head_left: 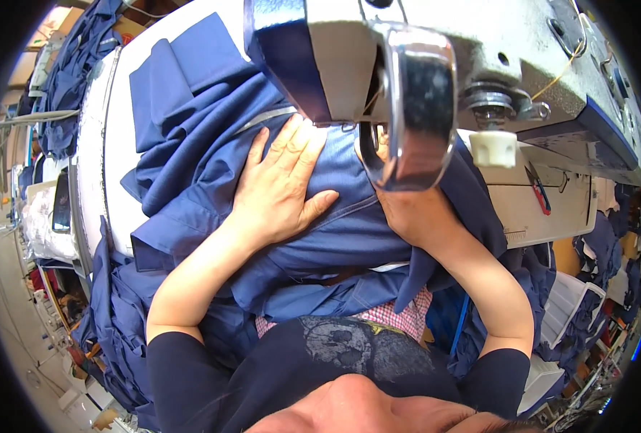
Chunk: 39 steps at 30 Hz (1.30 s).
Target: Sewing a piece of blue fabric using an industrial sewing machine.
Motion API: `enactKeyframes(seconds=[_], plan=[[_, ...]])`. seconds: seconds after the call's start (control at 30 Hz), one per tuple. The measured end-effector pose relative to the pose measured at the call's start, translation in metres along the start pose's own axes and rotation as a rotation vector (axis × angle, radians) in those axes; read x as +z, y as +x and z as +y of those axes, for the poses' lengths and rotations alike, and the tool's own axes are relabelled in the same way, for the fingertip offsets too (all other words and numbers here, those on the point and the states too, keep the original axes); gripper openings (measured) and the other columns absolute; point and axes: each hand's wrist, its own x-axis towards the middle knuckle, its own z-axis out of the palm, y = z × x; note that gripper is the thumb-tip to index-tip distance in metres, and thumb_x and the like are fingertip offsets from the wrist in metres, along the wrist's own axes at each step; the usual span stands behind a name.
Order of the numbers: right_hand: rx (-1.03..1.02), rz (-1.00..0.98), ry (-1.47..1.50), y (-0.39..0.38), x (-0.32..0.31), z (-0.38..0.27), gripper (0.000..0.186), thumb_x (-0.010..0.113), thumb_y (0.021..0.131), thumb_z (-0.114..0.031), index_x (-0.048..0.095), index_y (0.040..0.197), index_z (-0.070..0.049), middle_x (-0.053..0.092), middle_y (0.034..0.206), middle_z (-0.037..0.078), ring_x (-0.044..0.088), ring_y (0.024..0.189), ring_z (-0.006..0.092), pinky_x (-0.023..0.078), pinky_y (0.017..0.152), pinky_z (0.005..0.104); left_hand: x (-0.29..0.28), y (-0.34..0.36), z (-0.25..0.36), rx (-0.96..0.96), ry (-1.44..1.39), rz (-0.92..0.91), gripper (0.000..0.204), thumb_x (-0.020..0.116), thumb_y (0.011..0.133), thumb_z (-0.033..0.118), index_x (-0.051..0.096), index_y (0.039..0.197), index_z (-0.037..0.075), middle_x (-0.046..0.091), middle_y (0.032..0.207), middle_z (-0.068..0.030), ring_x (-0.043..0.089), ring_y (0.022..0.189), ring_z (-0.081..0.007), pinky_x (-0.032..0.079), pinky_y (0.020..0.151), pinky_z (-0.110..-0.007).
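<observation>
My left hand (281, 184) lies flat, fingers spread, on a dark blue garment (190, 137) spread over the white sewing table (122, 130). Its fingertips reach up near the head of the grey sewing machine (421, 79). My right hand (418, 213) rests on the same blue cloth just under the machine head, and its fingers are hidden behind the shiny metal end cover (415, 108). The needle area is out of sight behind that cover.
More blue fabric hangs off the table's near edge over my lap (118, 317). A pile of blue cloth (75, 65) sits at the far left. White chairs and blue pieces (587, 289) stand at the right, below the machine body.
</observation>
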Motion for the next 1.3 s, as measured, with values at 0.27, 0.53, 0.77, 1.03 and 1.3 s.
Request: enactKeyframes(seconds=[0.27, 0.53, 0.77, 1.03, 1.3], plan=[[0.023, -0.022, 0.082, 0.001, 0.001, 0.004, 0.038, 0.057, 0.094, -0.003, 0.058, 0.13, 0.009, 0.053, 0.141, 0.03, 0.046, 0.138, 0.0448, 0.035, 0.119, 0.0486, -0.001, 0.002, -0.003, 0.006, -0.023, -0.043, 0.078, 0.065, 0.091, 0.053, 0.046, 0.148, 0.003, 0.043, 0.155, -0.0181, 0.03, 0.153, -0.031, 0.013, 0.125, -0.056], [0.004, -0.047, 0.134, -0.005, 0.014, 0.017, 0.04, 0.056, 0.092, -0.001, 0.056, 0.13, 0.012, 0.053, 0.138, 0.035, 0.047, 0.136, 0.0464, 0.034, 0.119, 0.0486, -0.001, 0.006, -0.004, 0.01, -0.042, -0.013, 0.075, 0.067, 0.09, 0.053, 0.052, 0.142, 0.0, 0.045, 0.153, -0.0191, 0.031, 0.152, -0.0326, 0.014, 0.124, -0.056], [-0.011, -0.005, 0.108, -0.005, 0.021, 0.02, 0.041, 0.056, 0.088, -0.002, 0.057, 0.124, 0.018, 0.053, 0.134, 0.038, 0.048, 0.134, 0.0488, 0.033, 0.12, 0.0492, -0.002, 0.009, -0.006, 0.039, -0.029, -0.015, 0.075, 0.067, 0.09, 0.051, 0.05, 0.141, -0.002, 0.046, 0.152, -0.0214, 0.033, 0.15, -0.0355, 0.016, 0.123, -0.058], [0.119, -0.134, 0.187, 0.001, 0.009, 0.018, 0.042, 0.052, 0.089, 0.0, 0.055, 0.125, 0.021, 0.051, 0.136, 0.039, 0.046, 0.136, 0.0478, 0.033, 0.121, 0.048, -0.004, 0.015, -0.012, 0.042, -0.083, -0.058, 0.071, 0.065, 0.092, 0.05, 0.051, 0.138, -0.003, 0.044, 0.154, -0.023, 0.031, 0.151, -0.0368, 0.015, 0.123, -0.058], [-0.073, -0.011, 0.06, 0.0, -0.005, 0.009, 0.053, 0.057, 0.09, 0.007, 0.056, 0.142, -0.001, 0.057, 0.144, 0.022, 0.054, 0.134, 0.0379, 0.042, 0.112, 0.0472, -0.008, 0.006, 0.041, -0.038, -0.178, 0.204, 0.076, 0.067, 0.094, 0.041, 0.042, 0.149, -0.004, 0.043, 0.155, -0.0233, 0.034, 0.15, -0.0365, 0.023, 0.122, -0.054]])
